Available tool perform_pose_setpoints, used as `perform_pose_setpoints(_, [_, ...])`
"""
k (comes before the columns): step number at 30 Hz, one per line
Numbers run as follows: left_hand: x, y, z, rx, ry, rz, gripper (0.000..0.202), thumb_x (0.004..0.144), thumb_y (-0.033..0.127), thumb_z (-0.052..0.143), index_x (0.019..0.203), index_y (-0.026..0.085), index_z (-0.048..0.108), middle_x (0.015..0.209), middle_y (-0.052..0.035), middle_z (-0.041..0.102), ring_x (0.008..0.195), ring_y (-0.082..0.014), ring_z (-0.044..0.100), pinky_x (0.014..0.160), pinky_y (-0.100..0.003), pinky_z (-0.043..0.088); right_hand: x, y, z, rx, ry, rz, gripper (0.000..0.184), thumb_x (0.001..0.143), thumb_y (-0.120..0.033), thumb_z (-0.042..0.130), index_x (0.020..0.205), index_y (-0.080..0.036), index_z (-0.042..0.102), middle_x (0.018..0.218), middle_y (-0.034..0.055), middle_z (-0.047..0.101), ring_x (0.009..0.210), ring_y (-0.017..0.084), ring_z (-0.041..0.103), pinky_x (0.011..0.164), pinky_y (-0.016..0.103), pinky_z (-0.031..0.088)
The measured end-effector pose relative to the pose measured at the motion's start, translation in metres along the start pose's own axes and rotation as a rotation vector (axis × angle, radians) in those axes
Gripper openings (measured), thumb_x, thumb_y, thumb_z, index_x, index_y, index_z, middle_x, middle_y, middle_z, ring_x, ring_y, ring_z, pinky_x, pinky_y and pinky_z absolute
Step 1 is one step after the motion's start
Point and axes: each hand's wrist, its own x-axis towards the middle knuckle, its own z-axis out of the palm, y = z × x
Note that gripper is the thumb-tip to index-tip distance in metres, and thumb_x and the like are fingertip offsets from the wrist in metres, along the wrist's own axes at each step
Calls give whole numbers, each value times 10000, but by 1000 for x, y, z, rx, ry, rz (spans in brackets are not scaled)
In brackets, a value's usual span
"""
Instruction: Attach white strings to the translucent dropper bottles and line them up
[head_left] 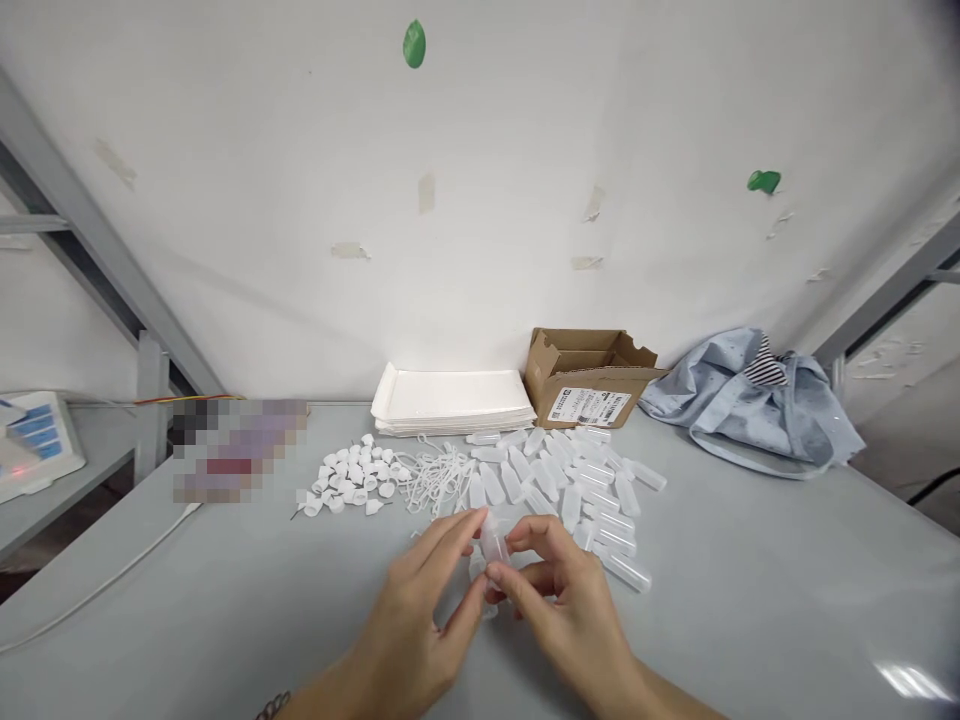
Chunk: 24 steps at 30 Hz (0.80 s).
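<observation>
My left hand (424, 610) and my right hand (566, 600) meet over the grey table (750, 600), low in the middle of the view. Between their fingertips is a small clear plastic bottle (491, 543), held upright by both hands in a pinch. Just beyond my fingers lies a spread of several clear bottles (577, 480) on their sides. To the left of them sits a tangle of white plastic loops (442, 475), and further left a scatter of several small white caps (352, 480).
A stack of white trays (450, 400) and an open cardboard box (589, 378) stand against the wall at the back. A blue cloth bag (750, 400) lies at the back right. A white cable (105, 590) runs along the table's left; a device (34, 440) sits on a side shelf.
</observation>
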Motion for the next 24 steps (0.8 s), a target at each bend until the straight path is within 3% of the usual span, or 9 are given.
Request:
perform_pose_setpoints(3, [-3,-3,3,82,-62,13,555,792,207,634,1293,209,395,1153,-90,610,1008,-199,615,851,-297,552,3,2,-1,41,10,99,237,774,-321,649,878,-209,468,845,-8,624,503,85,629,462,182,461])
perform_pose_setpoints(6, [-4,-6,7,115,-80,43,572,780,203,645,1286,192,378,1173,-112,587,1083,-231,570,896,-347,531,4,3,0,11,-6,105,257,759,-306,658,921,-216,478,755,-29,630,489,86,602,460,184,448])
perform_pose_setpoints(11, [0,-5,6,90,-59,44,448,782,133,578,1199,189,425,1069,-103,615,993,-225,597,829,-349,544,2,4,3,-103,-25,-35,290,781,-318,628,1036,-210,544,754,1,671,485,101,610,455,195,469])
perform_pose_setpoints(15, [4,0,-2,18,-141,-54,421,718,141,620,1118,197,502,1042,-89,638,953,-224,610,824,-333,533,2,7,3,-175,-42,-196,232,835,-329,570,1025,-196,573,712,7,680,450,102,603,429,191,469])
perform_pose_setpoints(19, [-6,-9,-25,-53,-200,-229,491,623,192,721,1086,210,561,1015,-61,660,879,-211,626,804,-305,533,2,6,-2,-293,-149,-397,237,885,-291,505,1096,-194,550,814,30,693,444,79,584,422,179,457])
perform_pose_setpoints(24, [-37,-42,-81,-30,-215,-509,506,627,290,742,1108,241,594,1074,-46,665,870,-206,635,808,-303,532,6,0,-12,-383,-134,-520,204,903,-219,470,1102,-193,508,820,24,677,435,61,559,379,160,410])
